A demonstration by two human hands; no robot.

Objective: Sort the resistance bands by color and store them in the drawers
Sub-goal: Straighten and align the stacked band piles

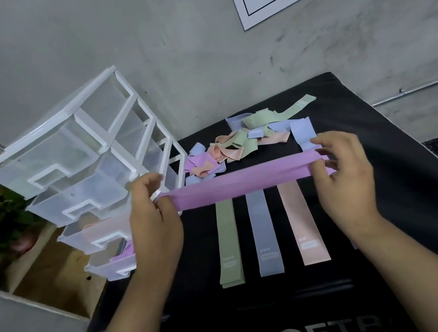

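Hands (153, 212) (343, 178), purple band (243, 183) over flat bands (264, 233)

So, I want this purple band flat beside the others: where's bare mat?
Bare mat lies right of the pink band toward the mat's right edge, part hidden; also in front of the near ends of the green band and blue band. Crowded: the pile by the wall, and beside the drawer unit.
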